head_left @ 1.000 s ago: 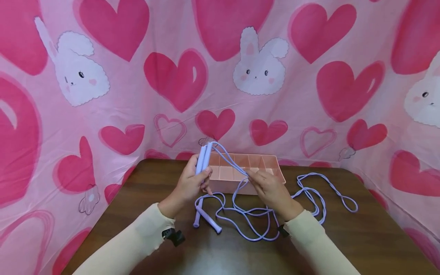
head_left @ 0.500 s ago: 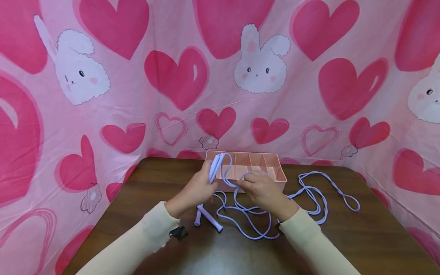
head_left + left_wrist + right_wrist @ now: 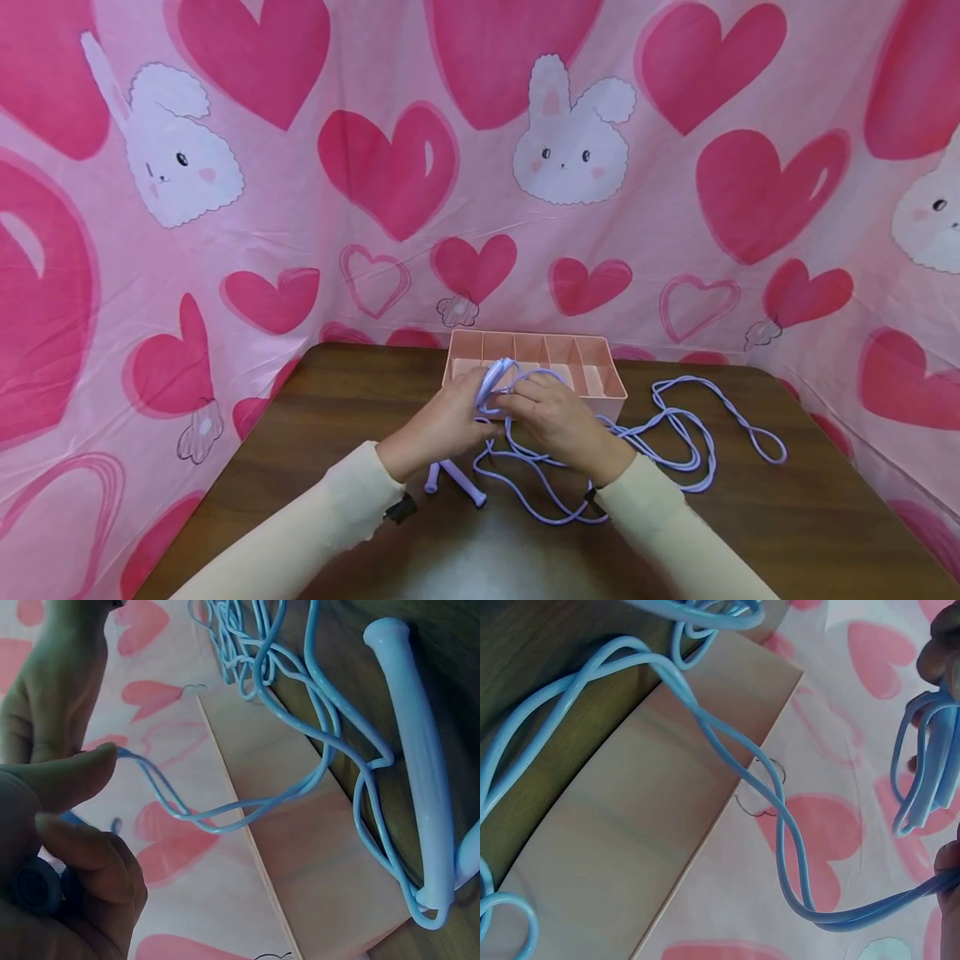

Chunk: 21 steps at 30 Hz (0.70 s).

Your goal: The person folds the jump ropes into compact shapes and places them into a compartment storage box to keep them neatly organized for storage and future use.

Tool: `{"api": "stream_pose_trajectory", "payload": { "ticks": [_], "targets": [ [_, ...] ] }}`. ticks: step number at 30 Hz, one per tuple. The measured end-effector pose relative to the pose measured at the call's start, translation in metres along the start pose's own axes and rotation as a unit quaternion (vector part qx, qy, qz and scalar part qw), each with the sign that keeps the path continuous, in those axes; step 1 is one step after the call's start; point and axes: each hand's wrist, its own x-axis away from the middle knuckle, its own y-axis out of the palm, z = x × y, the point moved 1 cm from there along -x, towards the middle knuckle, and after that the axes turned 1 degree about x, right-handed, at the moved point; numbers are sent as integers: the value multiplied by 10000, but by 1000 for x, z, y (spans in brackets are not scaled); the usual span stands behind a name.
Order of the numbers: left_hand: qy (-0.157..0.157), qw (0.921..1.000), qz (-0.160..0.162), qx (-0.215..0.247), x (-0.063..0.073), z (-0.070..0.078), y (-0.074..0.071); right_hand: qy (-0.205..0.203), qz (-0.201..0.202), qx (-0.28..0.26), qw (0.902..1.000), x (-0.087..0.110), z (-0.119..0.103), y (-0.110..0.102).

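Observation:
My left hand [image 3: 442, 423] grips a pair of lavender jump rope handles [image 3: 937, 772], held side by side in the air before the pink box. They tilt away in the head view, and cord loops over their ends. Close by on the right, my right hand [image 3: 562, 425] pinches the doubled cord [image 3: 870, 909] of that jump rope between thumb and fingers. Two more handles [image 3: 462, 483] of another jump rope lie on the table below my left hand. The right fingertips are partly hidden in the head view.
Behind the hands stands a pink box [image 3: 613, 407] with several compartments. Loose cord [image 3: 555, 521] lies in loops on the dark wooden table [image 3: 337, 500], and more cord [image 3: 701, 454] spreads to the right. A pink heart-patterned cloth [image 3: 480, 208] hangs behind.
Both hands have come closer together, the left moving right and down, the right moving slightly left. The held handles have dropped and tipped away, with the cord now bent round beside them.

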Motion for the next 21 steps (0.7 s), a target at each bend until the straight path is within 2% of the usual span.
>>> {"api": "stream_pose_trajectory", "payload": {
  "ticks": [7,14,19,21],
  "targets": [
    [123,9992,-100,-378,1,-2,2,-117,208,-222,9995,-6,-2,1],
    [226,9973,-58,-697,1,-1,2,-170,461,-152,9987,-12,-3,3],
    [104,9979,-437,-458,4,1,1,-144,602,-249,9978,-12,1,2],
    [148,9975,-599,-339,6,2,1,-129,679,-257,9973,-12,3,2]
  ]
}}
